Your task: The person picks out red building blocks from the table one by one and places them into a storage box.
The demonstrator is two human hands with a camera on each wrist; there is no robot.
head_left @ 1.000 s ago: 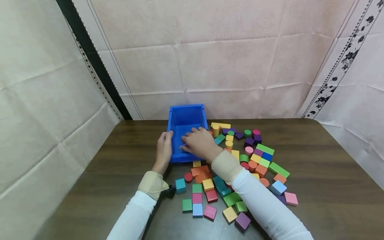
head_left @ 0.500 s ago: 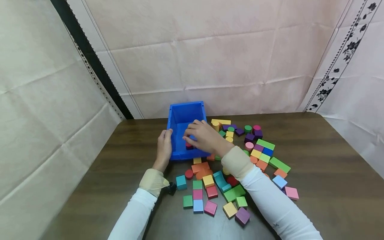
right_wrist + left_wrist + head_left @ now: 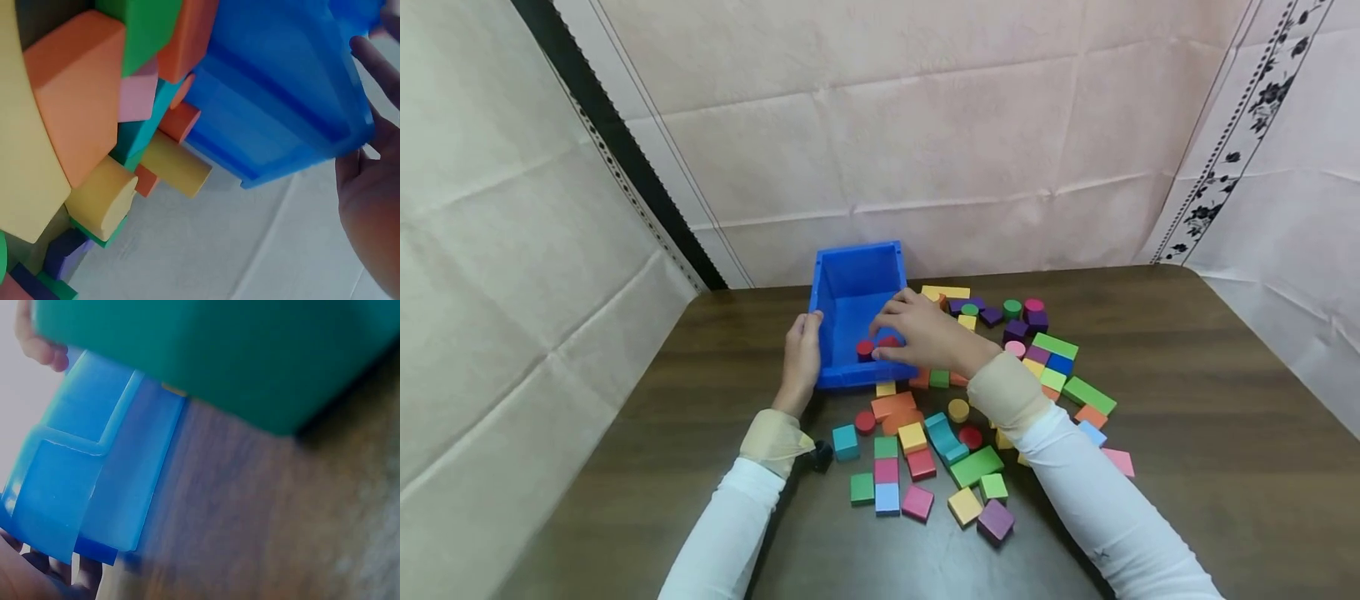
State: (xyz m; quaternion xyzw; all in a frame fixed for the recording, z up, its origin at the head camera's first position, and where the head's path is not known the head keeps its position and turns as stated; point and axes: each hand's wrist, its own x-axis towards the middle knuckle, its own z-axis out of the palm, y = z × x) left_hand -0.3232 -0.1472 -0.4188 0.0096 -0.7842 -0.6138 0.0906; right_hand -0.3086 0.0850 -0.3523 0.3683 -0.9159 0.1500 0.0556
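My left hand (image 3: 800, 358) grips the left rim of a blue plastic bin (image 3: 859, 275); in the left wrist view its fingers (image 3: 59, 569) curl against the bin's end. My right hand (image 3: 934, 333) reaches over the bin's right wall, fingers and thumb spread apart above the bin floor. A red cylinder block (image 3: 865, 350) lies in the near part of the bin. A second red block (image 3: 890, 341) shows between the right fingers and thumb, partly covered by the hand. In the right wrist view, the right fingers (image 3: 378, 69) look extended beside the bin's edge.
Many coloured wooden blocks spread across the brown table (image 3: 730, 350) at the bin's right and near sides. A teal cube (image 3: 846, 442) and an orange block (image 3: 892, 405) lie close to the near wall. A pale cloth (image 3: 962, 150) hangs behind the table.
My right hand has risen off the bin floor and drawn back rightward, its fingers spreading; two red blocks now show in the bin. My left hand keeps its grip. The head view has shifted slightly.
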